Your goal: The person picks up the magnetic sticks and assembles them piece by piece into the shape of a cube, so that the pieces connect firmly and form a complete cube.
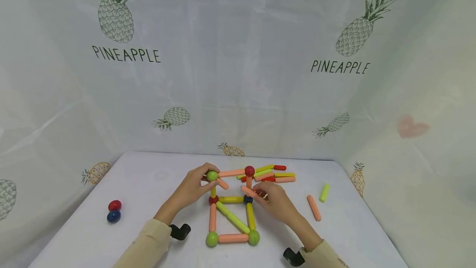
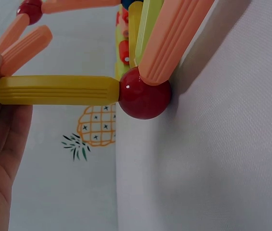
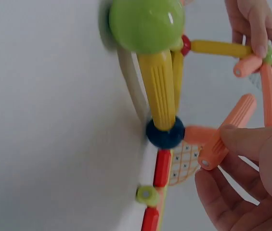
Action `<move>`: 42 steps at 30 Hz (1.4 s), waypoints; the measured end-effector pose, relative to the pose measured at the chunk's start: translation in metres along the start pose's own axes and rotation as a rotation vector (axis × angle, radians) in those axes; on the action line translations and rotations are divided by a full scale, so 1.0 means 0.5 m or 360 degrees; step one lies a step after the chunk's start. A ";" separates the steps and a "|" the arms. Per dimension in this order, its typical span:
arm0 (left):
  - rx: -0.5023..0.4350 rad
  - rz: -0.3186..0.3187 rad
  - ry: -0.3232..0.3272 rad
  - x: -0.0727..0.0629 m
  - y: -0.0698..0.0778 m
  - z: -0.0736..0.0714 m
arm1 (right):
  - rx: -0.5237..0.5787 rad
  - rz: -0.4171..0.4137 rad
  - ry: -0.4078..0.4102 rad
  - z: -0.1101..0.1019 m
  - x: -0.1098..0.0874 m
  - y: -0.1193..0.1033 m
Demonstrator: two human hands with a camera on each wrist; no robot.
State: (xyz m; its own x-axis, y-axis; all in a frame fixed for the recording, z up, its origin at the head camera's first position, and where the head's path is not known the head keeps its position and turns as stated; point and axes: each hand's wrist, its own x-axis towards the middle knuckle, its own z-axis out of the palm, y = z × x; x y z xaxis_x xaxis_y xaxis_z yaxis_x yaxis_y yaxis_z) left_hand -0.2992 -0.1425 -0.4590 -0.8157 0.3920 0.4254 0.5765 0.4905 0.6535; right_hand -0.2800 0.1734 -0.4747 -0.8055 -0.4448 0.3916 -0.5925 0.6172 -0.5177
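A frame of magnetic rods and balls stands on the table. Its base has two green balls in front, a red ball and a blue ball behind, with a yellow-green diagonal. My left hand holds the upper green ball above a yellow upright rod; a short orange rod sticks out from that ball. An orange rod runs across to the upper red ball. My right hand pinches a loose orange rod between thumb and fingers, beside the right upright.
Several loose rods lie in a pile behind the frame. On the right are an orange rod and a yellow-green rod. A red ball and a blue ball sit at the left.
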 end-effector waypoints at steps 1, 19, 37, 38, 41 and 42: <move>0.0004 -0.0002 0.0003 0.000 0.000 0.000 | -0.0005 -0.0005 -0.0002 0.007 0.002 -0.004; 0.0009 -0.0010 0.0017 -0.002 0.007 -0.002 | -0.0076 0.0080 0.0020 0.052 0.027 -0.053; 0.0023 -0.0018 0.0015 0.001 0.003 0.001 | 0.0042 0.0131 -0.0048 0.039 0.014 -0.050; 0.0026 -0.0018 0.0016 0.001 0.002 0.002 | 0.0073 0.0124 -0.0047 0.038 0.013 -0.049; 0.0028 -0.0028 0.0018 0.000 0.002 0.001 | 0.0140 0.0091 -0.0051 0.035 0.009 -0.043; 0.0026 -0.0031 0.0018 0.000 0.003 0.001 | 0.0162 0.0073 -0.0054 0.034 0.008 -0.041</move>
State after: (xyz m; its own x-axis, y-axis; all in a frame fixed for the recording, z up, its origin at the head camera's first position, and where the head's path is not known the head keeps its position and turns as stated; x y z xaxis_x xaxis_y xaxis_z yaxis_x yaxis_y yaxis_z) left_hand -0.2983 -0.1414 -0.4585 -0.8271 0.3737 0.4198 0.5613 0.5105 0.6514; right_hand -0.2713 0.1482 -0.4753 -0.8308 -0.4404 0.3403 -0.5515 0.5694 -0.6097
